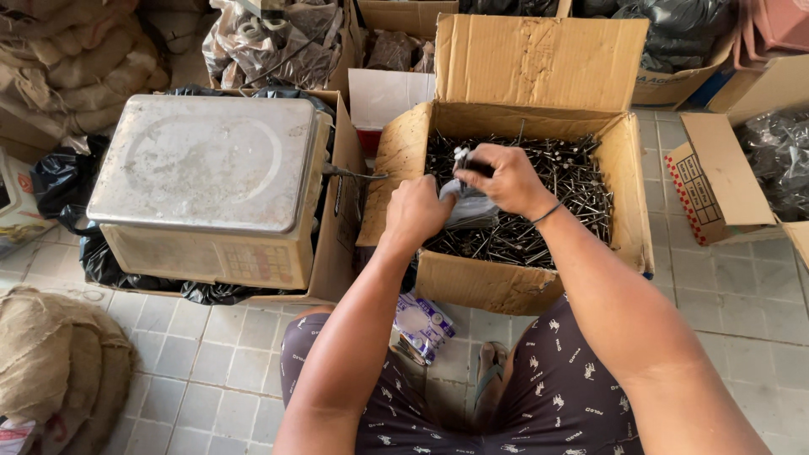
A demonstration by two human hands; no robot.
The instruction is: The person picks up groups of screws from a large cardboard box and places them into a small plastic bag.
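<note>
An open cardboard box (497,291) in front of me is full of dark steel nails (573,181). Both my hands are over it. My left hand (415,211) grips the lower part of a small clear plastic bag (472,211) that holds nails. My right hand (499,177) pinches the twisted top of that same bag, fingers closed around it. I sit with my knees either side of the box, in dark patterned shorts.
A worn metal weighing scale (202,164) rests on a carton at the left. A burlap sack (50,362) lies at lower left. More cartons (716,168) and plastic-wrapped goods (270,42) surround the tiled floor (742,286). A small printed packet (421,324) lies between my knees.
</note>
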